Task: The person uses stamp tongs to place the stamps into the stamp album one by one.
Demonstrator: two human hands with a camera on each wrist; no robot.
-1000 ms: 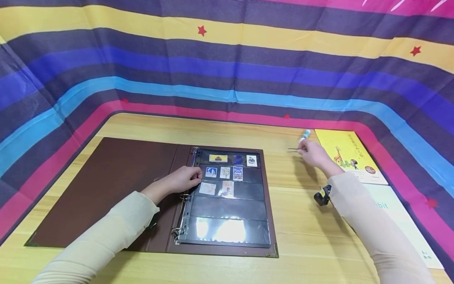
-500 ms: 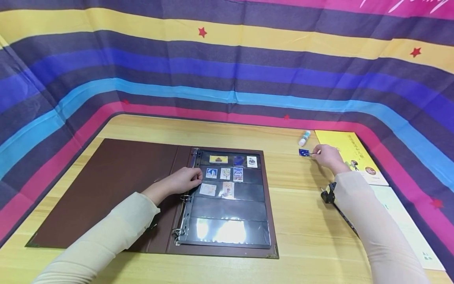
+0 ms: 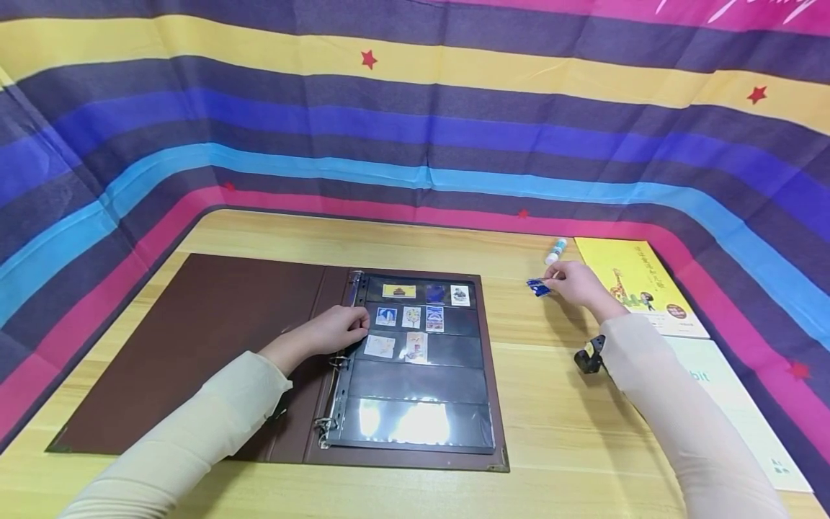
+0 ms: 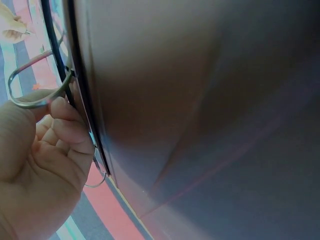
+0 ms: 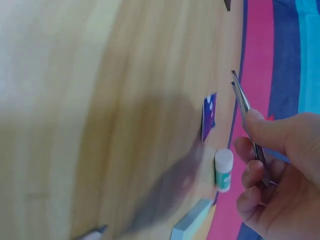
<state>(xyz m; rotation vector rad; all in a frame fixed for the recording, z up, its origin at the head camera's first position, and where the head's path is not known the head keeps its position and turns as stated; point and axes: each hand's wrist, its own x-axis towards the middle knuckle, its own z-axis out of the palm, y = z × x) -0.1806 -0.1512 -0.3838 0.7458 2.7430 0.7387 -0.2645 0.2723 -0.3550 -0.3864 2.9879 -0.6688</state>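
My right hand (image 3: 576,285) pinches metal tweezers (image 5: 242,97) between thumb and fingers. A small blue stamp (image 3: 537,288) is close by; the tweezers overlap it from the head, while the right wrist view shows their parted tips away from the stamp (image 5: 209,117). My left hand (image 3: 333,328) rests loosely curled at the inner edge of a black stamp page (image 3: 415,378), its fingers beside a metal ring (image 4: 35,104). Several stamps fill the page's upper three rows. The page belongs to an open brown ring binder (image 3: 214,331).
A glue stick (image 3: 555,251) lies just beyond my right hand. At the right edge, a yellow book (image 3: 638,277) lies above a white book or box (image 3: 733,404). Striped cloth (image 3: 415,130) hangs behind the wooden table (image 3: 551,432).
My right hand went right, bringing the blue stamp into view, then came back left with the tweezers. The stamp sits slightly further left and nearer. My left hand stays at the page edge.
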